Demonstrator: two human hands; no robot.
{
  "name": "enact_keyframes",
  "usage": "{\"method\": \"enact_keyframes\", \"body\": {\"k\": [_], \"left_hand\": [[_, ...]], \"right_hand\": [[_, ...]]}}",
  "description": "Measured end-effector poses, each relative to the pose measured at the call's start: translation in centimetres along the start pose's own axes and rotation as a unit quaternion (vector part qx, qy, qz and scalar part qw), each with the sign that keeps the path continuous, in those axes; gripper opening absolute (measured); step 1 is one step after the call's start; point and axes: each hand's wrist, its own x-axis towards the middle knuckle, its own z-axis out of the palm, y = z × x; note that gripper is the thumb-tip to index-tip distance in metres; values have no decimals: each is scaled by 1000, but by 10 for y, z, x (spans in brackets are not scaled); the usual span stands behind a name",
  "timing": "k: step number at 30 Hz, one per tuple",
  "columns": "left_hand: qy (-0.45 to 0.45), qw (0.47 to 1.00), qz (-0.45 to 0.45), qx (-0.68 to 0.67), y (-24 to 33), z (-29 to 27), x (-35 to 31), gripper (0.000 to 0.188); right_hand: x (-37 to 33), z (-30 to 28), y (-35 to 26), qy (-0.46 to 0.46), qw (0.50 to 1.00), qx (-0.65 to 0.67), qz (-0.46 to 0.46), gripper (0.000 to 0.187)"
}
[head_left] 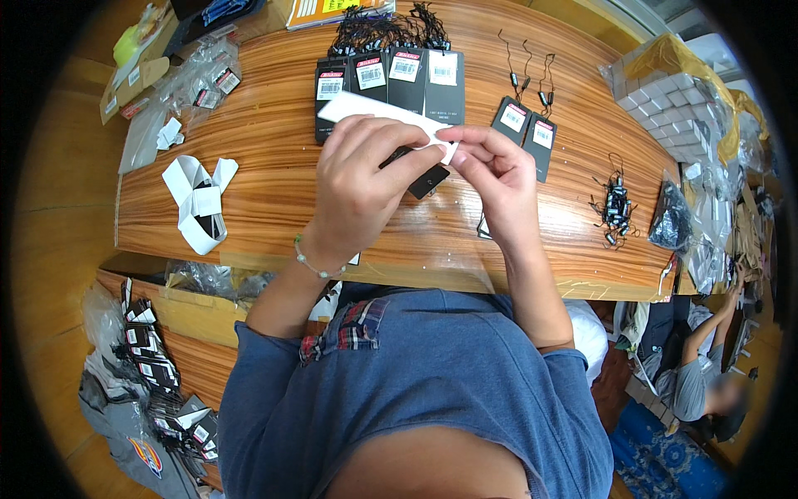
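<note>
A white paper strip (pixel 353 106) is gripped in my left hand (pixel 359 170), its fingers curled round it above the table. My right hand (pixel 497 170) pinches the near end of the same strip between thumb and fingers. Below the left fingers part of a black tag (pixel 428 181) shows; whether the hand holds it too is hidden. Just beyond the hands lie several black hang tags (pixel 407 90) in overlapping rows, with white and red labels and bunched black cords. To the right of my right hand are two labelled black tags (pixel 540 150) with cords laid out.
A looped white strip (pixel 193 218) lies on the left of the wooden table (pixel 283 183). Black cords (pixel 617 204) are heaped on the right, beside a dark plastic packet (pixel 670 216). Wrapped white boxes (pixel 665 108) stand at the far right. Another person (pixel 702 382) sits at lower right.
</note>
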Motion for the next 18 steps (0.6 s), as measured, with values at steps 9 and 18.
{"method": "enact_keyframes", "body": {"k": [9, 18], "left_hand": [[-32, 992, 101, 73, -9, -7, 10, 13], [-27, 993, 36, -111, -18, 1, 10, 24]], "right_hand": [[4, -9, 11, -27, 991, 121, 43, 17], [9, -15, 10, -34, 976, 200, 77, 24]]}}
